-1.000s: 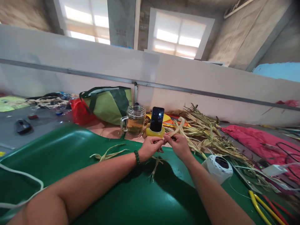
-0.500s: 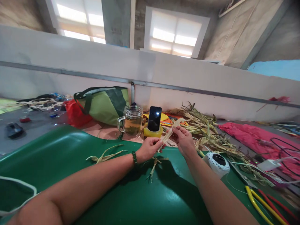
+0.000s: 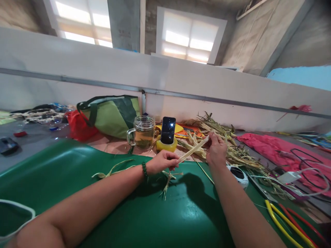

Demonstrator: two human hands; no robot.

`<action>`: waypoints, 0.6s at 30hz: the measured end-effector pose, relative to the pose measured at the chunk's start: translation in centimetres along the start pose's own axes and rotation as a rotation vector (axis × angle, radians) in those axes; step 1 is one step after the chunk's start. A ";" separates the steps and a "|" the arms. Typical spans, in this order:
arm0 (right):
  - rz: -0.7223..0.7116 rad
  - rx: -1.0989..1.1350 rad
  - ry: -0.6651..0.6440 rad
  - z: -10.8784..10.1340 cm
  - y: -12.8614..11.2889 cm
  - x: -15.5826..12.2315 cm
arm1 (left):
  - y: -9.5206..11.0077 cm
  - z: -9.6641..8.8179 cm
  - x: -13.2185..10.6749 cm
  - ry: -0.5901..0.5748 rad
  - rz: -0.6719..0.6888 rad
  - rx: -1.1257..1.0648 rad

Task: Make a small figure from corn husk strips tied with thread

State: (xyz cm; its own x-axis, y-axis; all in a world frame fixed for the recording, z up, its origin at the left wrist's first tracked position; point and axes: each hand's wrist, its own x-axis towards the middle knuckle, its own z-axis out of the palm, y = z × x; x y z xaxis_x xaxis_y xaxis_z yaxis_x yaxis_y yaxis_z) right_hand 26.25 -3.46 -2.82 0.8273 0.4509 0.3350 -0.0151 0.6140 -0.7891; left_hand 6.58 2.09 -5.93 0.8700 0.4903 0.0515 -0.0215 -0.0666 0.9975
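Note:
A pale strip of dried corn husk [image 3: 193, 150] is stretched slantwise between my hands. My left hand [image 3: 163, 161], with a green bead bracelet at its wrist, pinches the lower end. Higher up and to the right, my right hand [image 3: 216, 148] grips the other end, its fingertips partly hidden behind the hand. Below my left hand a small tied husk piece [image 3: 167, 183] with frayed ends lies on the green mat [image 3: 165, 220]. More loose husk strands [image 3: 110, 172] rest on the mat to the left, partly behind my forearm.
A glass mug [image 3: 143, 135] of tea stands beside a phone [image 3: 168, 130] in a yellow holder [image 3: 167, 145]. Dried husks [image 3: 239, 158] are heaped at right, near a white spool [image 3: 240, 177] and yellow-and-red-handled shears [image 3: 275, 217]. A green bag [image 3: 111, 117] sits behind; pink cloth [image 3: 271, 148] lies far right.
My right hand has moved right and turned, so the husk strip is now drawn out longer between both hands. My left hand stays near its place. The view has shifted slightly.

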 end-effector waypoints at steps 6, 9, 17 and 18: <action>0.027 0.002 0.018 -0.2 0.4 0.4 | 0.5 -1.4 0.1 -0.104 -0.069 -0.137; 0.062 0.021 0.054 -0.1 0.4 0.5 | 1.0 -1.7 -0.2 -0.187 -0.120 -0.159; -0.118 -0.293 -0.159 1.1 0.0 -3.0 | 1.7 0.2 -0.9 -0.209 -0.153 -0.151; -0.132 -0.321 -0.207 1.3 0.0 -3.7 | 1.6 0.6 -0.8 -0.175 -0.141 -0.177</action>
State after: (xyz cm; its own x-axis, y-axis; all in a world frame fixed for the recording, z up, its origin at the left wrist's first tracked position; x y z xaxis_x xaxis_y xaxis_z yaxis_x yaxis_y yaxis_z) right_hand 22.44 -4.29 -3.35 0.6793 0.5224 0.5153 0.2874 0.4567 -0.8419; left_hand 6.11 1.05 -4.42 0.9420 0.3254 -0.0819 0.0335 0.1516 0.9879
